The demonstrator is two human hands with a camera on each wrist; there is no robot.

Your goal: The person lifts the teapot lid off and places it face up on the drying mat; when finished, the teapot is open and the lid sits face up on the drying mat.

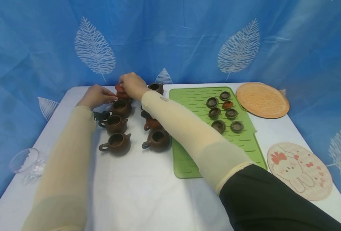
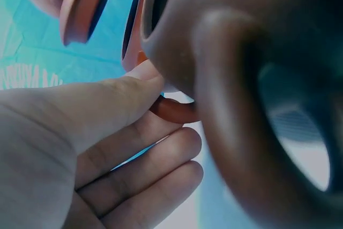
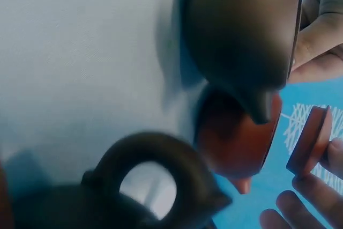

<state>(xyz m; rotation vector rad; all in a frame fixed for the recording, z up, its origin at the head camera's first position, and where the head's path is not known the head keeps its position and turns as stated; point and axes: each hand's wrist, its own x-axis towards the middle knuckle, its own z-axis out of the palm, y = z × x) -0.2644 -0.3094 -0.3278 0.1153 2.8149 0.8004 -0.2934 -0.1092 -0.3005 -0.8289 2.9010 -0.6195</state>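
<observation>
At the back of the left row stands a small red-brown teapot without its lid. My left hand pinches this teapot's handle between thumb and forefinger, the other fingers loosely bent below. Over its mouth, my right hand holds a red-brown lid by the knob side, tilted and apart from the rim. In front of that pot, several dark brown teapots, such as the nearest one, stand open-topped in the same row. The red pot's body is partly hidden behind a brown teapot in the right wrist view.
A second row of teapots is partly hidden under my right forearm. Several lids lie on a green mat. Right of it are an orange round mat and a rabbit-print mat. A clear plastic cup lies at left.
</observation>
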